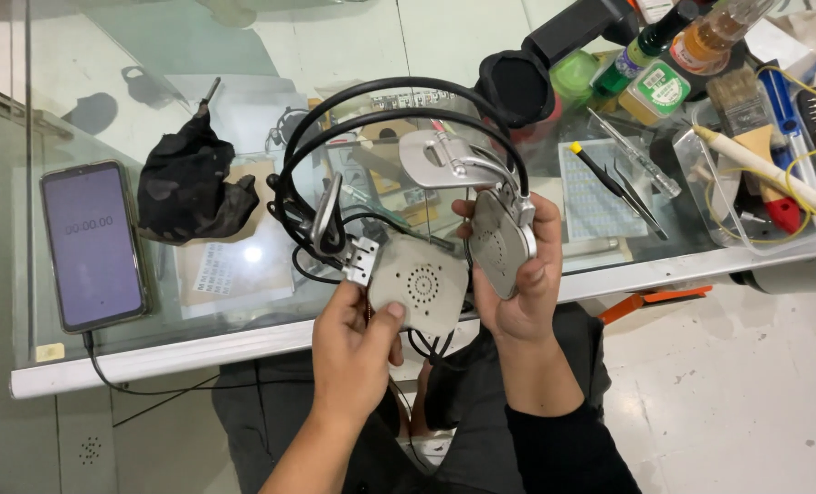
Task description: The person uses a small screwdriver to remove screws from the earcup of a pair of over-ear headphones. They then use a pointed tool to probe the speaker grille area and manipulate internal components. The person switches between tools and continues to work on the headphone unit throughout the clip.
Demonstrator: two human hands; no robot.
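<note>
L hand (357, 352) fingers grip grey earcup (421, 285); R hand (517, 284) fingers grip other earcup (499, 240) of headset, above glass table (243, 343)

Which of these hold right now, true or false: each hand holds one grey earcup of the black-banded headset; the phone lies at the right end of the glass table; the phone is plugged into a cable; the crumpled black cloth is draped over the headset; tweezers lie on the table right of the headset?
1. Each hand holds an earcup: true. The left hand grips the flat grey perforated earcup; the right hand holds the other grey earcup of the black-banded headset.
2. Phone at right end: false. The dark smartphone lies at the left end of the glass table.
3. Phone plugged in: true. A black cable leaves its lower end.
4. Cloth over headset: false. The crumpled black cloth lies on the glass, left of the headset.
5. Tweezers right of headset: true. The black tweezers lie there.
</note>
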